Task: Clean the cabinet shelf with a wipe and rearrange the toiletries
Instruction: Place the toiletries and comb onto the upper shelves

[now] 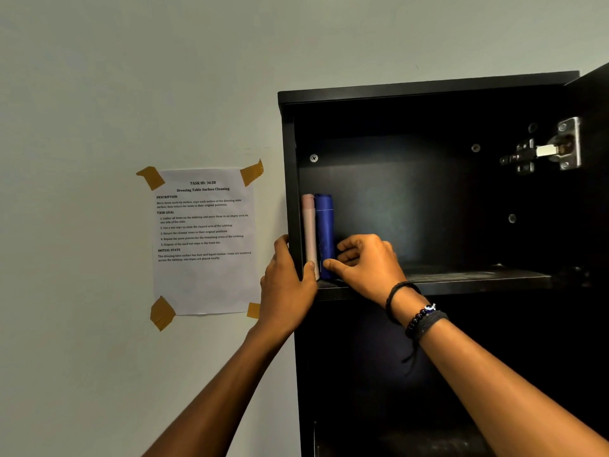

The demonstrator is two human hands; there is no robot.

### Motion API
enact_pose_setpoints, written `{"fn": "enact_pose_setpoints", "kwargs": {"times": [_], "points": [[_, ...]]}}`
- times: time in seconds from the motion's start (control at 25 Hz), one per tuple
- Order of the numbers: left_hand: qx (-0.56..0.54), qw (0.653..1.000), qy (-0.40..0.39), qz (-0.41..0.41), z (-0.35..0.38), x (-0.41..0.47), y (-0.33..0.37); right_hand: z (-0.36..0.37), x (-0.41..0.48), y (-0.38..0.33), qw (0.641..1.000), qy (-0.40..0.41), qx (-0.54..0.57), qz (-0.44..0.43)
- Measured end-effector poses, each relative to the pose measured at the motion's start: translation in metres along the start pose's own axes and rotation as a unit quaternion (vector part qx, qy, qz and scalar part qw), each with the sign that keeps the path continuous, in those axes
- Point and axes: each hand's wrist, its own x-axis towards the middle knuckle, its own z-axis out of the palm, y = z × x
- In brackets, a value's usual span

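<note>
Two tall toiletry tubes stand upright at the far left of the black cabinet shelf (461,278): a pale pink tube (308,225) against the side wall and a blue tube (324,225) right beside it. My left hand (286,285) grips the cabinet's left side panel (291,192), fingers outside, thumb inside touching the pink tube's base. My right hand (365,262) holds the lower part of the blue tube, thumb in front and curled fingers behind it. No wipe is visible.
A printed task sheet (204,239) is taped to the wall left of the cabinet. The open door with a metal hinge (557,146) stands at the right. The lower compartment (395,390) is dark.
</note>
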Motion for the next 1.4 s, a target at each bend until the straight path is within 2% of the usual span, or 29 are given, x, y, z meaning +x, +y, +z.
{"fn": "enact_pose_setpoints", "kwargs": {"times": [0.12,0.32,0.56,0.68,0.8,0.92,1.08,1.2,1.28,1.4], "points": [[0.003,1.000,-0.015,0.015,0.000,-0.009,-0.003,-0.001,-0.014,-0.002,0.999,0.021,-0.018,-0.022],[-0.035,0.994,0.007,0.099,-0.005,-0.047,-0.015,-0.005,-0.073,-0.008,0.991,0.099,-0.021,-0.089],[-0.084,0.984,0.004,0.159,-0.003,-0.130,-0.033,0.012,-0.171,0.000,0.988,0.125,0.011,-0.087],[-0.086,0.985,-0.040,0.143,0.015,-0.188,-0.057,0.029,-0.232,0.022,0.993,0.112,-0.008,-0.040],[-0.071,0.986,-0.116,0.099,0.037,-0.258,-0.085,0.053,-0.312,0.052,0.995,0.084,-0.025,0.047],[-0.065,0.971,-0.224,0.048,0.059,-0.330,-0.113,0.074,-0.395,0.082,0.988,0.003,-0.052,0.146],[-0.051,0.925,-0.373,-0.043,0.094,-0.423,-0.148,0.086,-0.491,0.143,0.957,-0.104,-0.083,0.257],[-0.019,0.876,-0.472,-0.097,0.115,-0.471,-0.168,0.082,-0.541,0.181,0.918,-0.172,-0.095,0.344],[0.004,0.838,-0.531,-0.125,0.126,-0.496,-0.178,0.078,-0.567,0.208,0.869,-0.242,-0.123,0.413],[0.028,0.781,-0.605,-0.153,0.142,-0.519,-0.190,0.066,-0.585,0.254,0.775,-0.340,-0.150,0.510]]}}
